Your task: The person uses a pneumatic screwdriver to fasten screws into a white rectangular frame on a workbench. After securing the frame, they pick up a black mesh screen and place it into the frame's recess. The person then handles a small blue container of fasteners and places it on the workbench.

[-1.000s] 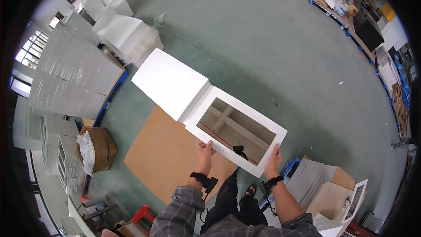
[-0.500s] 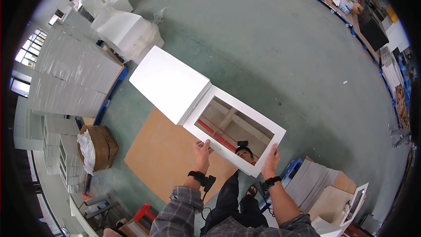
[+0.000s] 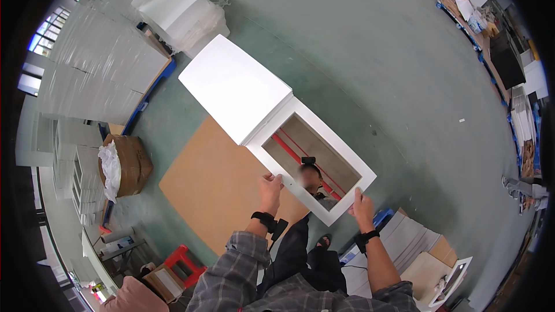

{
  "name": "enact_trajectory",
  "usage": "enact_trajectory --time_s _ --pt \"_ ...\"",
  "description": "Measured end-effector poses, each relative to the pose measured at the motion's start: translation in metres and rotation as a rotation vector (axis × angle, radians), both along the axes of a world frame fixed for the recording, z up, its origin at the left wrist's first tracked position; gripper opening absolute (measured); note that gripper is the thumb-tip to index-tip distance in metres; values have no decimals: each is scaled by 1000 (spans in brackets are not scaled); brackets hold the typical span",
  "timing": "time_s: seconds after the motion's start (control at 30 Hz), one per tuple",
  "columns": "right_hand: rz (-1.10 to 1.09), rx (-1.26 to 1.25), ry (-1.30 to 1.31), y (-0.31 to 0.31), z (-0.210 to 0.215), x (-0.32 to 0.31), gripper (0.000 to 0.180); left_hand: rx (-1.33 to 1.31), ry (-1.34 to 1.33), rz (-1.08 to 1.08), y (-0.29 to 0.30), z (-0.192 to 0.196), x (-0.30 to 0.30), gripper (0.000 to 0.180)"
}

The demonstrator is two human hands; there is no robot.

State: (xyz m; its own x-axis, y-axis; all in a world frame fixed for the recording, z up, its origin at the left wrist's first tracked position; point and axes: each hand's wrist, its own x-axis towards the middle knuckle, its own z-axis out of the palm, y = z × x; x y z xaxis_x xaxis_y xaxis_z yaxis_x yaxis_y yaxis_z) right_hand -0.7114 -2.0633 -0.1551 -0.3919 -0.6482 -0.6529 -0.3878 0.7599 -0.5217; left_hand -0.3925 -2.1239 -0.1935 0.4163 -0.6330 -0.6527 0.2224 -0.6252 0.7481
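Observation:
A tall white cabinet [image 3: 234, 86] with a white-framed mirror door [image 3: 312, 164] is tipped toward me over the green floor. My left hand [image 3: 270, 187] grips the frame's near left edge. My right hand [image 3: 362, 205] grips the frame's near right edge, close to the bottom corner. Both wrists wear black bands. The mirror shows a reflection of a person and red lines. My dark trousers and a sandalled foot show below the cabinet.
A brown board [image 3: 211, 188] lies on the floor under the cabinet. At the left stand a cardboard box [image 3: 132, 164] with white packing and wrapped white stacks [image 3: 104, 63]. A red stool [image 3: 184, 260] is near left. Flat panels [image 3: 407, 242] and a small framed mirror [image 3: 452, 280] lie at right.
The cabinet has tilted in my hands, so the mirror now reflects a person instead of beams. Both hands kept their hold on the frame.

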Motion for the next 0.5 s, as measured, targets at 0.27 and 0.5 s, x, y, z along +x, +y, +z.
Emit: enact_trajectory --time_s 0.27,0.5 --pt "432 -141 219 -66 58 -33 53 -87 -162 76 -5 -4 -5 32" --pt "585 -277 -124 -213 55 -25 69 -144 -98 154 -30 5 -6 55"
